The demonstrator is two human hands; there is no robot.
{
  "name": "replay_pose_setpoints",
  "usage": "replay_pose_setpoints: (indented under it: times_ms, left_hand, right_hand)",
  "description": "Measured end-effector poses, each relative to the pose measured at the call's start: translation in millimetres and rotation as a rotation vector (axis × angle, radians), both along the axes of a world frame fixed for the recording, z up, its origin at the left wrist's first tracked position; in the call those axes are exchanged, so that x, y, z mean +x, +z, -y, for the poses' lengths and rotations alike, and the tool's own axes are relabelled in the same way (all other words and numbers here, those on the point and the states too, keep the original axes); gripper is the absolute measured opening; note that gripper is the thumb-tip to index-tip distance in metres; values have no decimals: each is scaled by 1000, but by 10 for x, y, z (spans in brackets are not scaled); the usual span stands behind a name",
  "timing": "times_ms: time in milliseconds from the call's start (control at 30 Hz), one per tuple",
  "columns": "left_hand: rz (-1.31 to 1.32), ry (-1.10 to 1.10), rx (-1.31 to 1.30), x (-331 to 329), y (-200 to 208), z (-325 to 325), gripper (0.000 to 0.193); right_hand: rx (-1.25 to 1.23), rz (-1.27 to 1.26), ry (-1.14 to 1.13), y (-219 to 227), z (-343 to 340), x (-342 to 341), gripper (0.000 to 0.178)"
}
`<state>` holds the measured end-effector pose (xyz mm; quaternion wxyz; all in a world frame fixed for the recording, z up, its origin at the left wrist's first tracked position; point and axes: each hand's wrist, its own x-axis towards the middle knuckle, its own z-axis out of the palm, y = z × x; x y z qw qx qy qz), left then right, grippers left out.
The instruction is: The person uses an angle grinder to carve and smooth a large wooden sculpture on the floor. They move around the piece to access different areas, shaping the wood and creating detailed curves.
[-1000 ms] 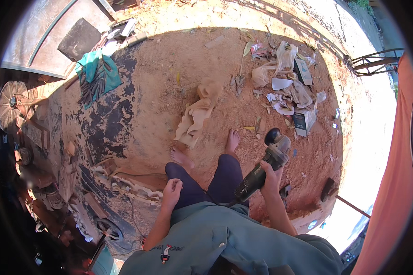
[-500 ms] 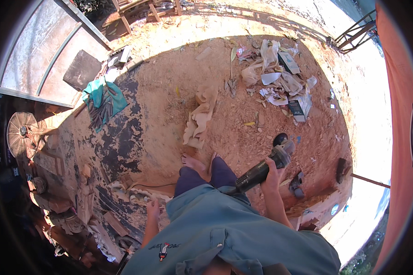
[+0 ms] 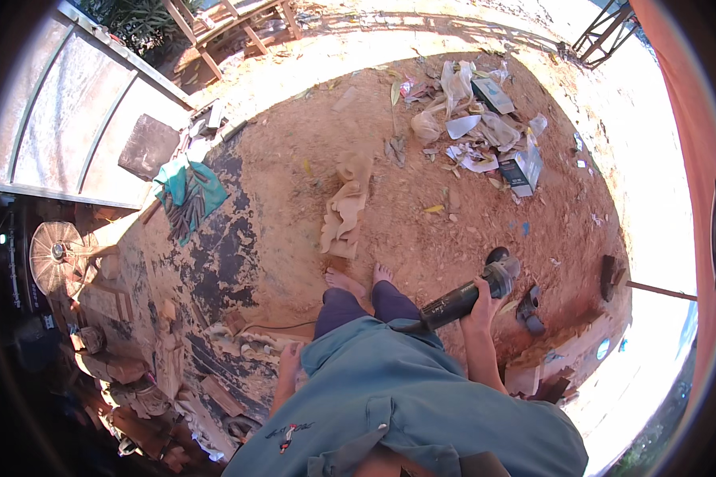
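My right hand (image 3: 479, 306) is closed round the body of a black-and-grey angle grinder (image 3: 457, 304), held out to the right of my waist. Its round, dark disc end (image 3: 497, 254) points away from me, and its rear end reaches the front of my shirt. Low at my left side hangs my left hand (image 3: 289, 359), close to the shirt; its fingers are blurred and I make out nothing in it. On the ground beyond my bare feet lies a carved wooden piece (image 3: 344, 216) with scrolled, wavy edges, dusted with sawdust.
Plastic bags, papers and boxes (image 3: 485, 131) are heaped at the far right. A teal cloth (image 3: 191, 191) with dark tools lies left, near a standing fan (image 3: 57, 250). Wood scraps (image 3: 223, 395) and a cable (image 3: 282, 325) are near my left leg; a dark curved object (image 3: 528, 310) lies right.
The view has shifted and turned slightly. My left hand has come closer to my shirt. My right hand keeps its hold on the angle grinder.
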<state>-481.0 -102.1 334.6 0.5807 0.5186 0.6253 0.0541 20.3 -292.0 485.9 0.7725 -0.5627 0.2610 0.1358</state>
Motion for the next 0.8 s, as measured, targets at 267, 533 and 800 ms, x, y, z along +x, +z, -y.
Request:
replay_pose_setpoints:
  times_ms: [267, 533, 800]
  left_hand:
    - [-160, 51, -222, 354, 334, -122, 37]
    - [-75, 43, -105, 655, -83, -304, 40]
    - [-3, 39, -98, 989, -118, -232, 40]
  right_hand:
    - [-23, 5, -64, -106, 320, 52, 56]
    - [-16, -44, -161, 108, 301, 8, 52]
    - [-58, -51, -209, 125, 289, 188, 49]
